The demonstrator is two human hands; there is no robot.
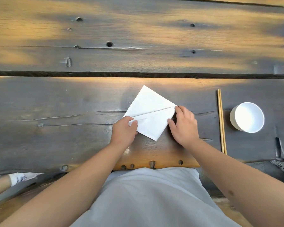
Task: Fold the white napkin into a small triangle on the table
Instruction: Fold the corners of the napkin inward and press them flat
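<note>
The white napkin [150,110] lies flat on the dark wooden table [56,104], turned like a diamond, with a crease running from its left corner to its right corner. My left hand [124,131] pinches the napkin's left corner between thumb and fingers. My right hand [184,125] holds the right corner, fingertips on the crease end and thumb on the lower right edge. The upper and lower points of the napkin are free.
A pair of wooden chopsticks [221,120] lies lengthwise to the right of the napkin. A white bowl [247,117] stands further right. The near table edge [154,166] runs just below my hands. A foot in a white sock [21,177] shows at the lower left.
</note>
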